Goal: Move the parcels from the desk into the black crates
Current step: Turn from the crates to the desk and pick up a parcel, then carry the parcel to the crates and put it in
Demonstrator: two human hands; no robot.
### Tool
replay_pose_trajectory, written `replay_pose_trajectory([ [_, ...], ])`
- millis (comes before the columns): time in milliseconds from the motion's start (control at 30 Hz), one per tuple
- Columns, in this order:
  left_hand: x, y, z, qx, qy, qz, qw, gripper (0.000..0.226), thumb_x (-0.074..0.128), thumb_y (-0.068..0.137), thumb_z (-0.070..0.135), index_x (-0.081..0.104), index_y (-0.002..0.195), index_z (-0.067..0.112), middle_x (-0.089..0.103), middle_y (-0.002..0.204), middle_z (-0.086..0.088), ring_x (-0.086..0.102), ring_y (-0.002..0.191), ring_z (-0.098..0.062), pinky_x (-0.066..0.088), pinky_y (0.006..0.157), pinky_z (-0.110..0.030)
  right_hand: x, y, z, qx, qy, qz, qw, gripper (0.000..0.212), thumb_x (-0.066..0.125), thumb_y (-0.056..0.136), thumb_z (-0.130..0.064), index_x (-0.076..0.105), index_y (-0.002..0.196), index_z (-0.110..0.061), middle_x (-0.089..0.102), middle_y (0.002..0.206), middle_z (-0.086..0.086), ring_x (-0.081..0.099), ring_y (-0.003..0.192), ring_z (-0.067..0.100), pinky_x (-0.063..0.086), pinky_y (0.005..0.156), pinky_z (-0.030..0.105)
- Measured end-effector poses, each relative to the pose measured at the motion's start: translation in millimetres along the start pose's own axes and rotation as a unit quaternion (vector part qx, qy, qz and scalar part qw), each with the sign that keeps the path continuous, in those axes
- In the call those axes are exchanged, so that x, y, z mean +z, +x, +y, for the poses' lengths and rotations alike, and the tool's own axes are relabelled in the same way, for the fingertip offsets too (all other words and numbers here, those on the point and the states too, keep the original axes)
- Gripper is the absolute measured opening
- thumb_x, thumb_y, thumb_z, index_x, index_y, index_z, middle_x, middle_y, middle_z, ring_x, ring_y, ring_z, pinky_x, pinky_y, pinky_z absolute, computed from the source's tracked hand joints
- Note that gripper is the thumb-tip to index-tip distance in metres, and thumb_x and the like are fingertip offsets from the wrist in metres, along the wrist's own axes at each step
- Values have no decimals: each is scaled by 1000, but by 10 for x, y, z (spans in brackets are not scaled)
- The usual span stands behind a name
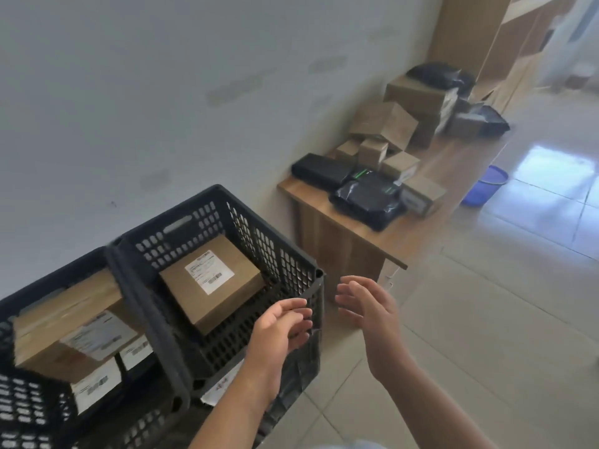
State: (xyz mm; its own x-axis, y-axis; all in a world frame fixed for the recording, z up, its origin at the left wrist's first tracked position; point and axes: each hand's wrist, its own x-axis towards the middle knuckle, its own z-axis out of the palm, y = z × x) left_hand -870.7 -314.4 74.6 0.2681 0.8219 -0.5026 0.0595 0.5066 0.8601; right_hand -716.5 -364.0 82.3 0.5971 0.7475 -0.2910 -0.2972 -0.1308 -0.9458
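Both hands, left (282, 325) & right (366, 309), empty, fingers relaxed, lower centre; desk (327, 209) pile upper right could topple if grabbed carelessly.

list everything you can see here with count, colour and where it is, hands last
black crates: two, black, side by side at lower left against the wall
cardboard box: one, brown with white label, in the right crate
labelled boxes: several, brown with white labels, in the left crate
desk: one, wood, along the wall right of the crates
cardboard parcels: many, brown, piled on the desk
black bag parcels: a few, black, on the desk's near end; more at the far end
bucket: one, blue, on the tiled floor beyond the desk
left hand: one, empty, fingers relaxed, over the right crate's near corner
right hand: one, empty, fingers relaxed, beside that crate
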Motion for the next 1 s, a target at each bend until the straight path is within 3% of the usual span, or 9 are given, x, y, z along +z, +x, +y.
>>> replay_pose_trajectory([
  [200, 901, 197, 71, -5, 16, -49, 999, 22, 56, 102, 2, 75, 108, 12, 80, 101, -9, 75, 88, -18, 62, 84, -33, -916, 353, -151, 11, 27, 65, 997, 20, 57, 105, -14, 77, 103, -10, 77, 102, 13, 73, 100, 31, 57, 93, 48],
  [467, 2014, 910, 163, -25, 67, -117, 991, 22, 55, 100, -4, 73, 108, 5, 77, 94, -9, 70, 80, -16, 58, 79, -32, -1889, 938, -113, 56, 82, 177, 979, 21, 58, 104, -14, 78, 100, -12, 78, 102, 11, 75, 92, 24, 55, 83, 39],
  [633, 2893, 1617, 358, -41, 128, -195, 971, 21, 57, 101, 1, 72, 111, 10, 75, 110, -11, 68, 95, -21, 56, 97, -41, -2475, 1580, -320, 72, 73, 246, 964, 22, 57, 104, -14, 77, 104, -9, 78, 104, 13, 74, 97, 27, 56, 83, 39],
  [833, 3724, 2503, 832, -34, 115, -239, 963, 20, 61, 99, 8, 75, 108, 19, 77, 105, -3, 72, 90, -12, 59, 82, -27, -2753, 2549, -894, 96, 25, 234, 967, 20, 59, 103, -14, 77, 104, -7, 78, 105, 16, 73, 96, 28, 57, 87, 42],
  [1000, 4069, 3174, 1089, -33, 100, -210, 972, 19, 60, 100, 10, 75, 110, 18, 78, 105, -3, 72, 96, -16, 58, 84, -32, -2796, 3313, -1242, 89, 5, 208, 974, 19, 60, 103, -13, 78, 105, -8, 78, 103, 14, 74, 96, 27, 59, 87, 40],
])
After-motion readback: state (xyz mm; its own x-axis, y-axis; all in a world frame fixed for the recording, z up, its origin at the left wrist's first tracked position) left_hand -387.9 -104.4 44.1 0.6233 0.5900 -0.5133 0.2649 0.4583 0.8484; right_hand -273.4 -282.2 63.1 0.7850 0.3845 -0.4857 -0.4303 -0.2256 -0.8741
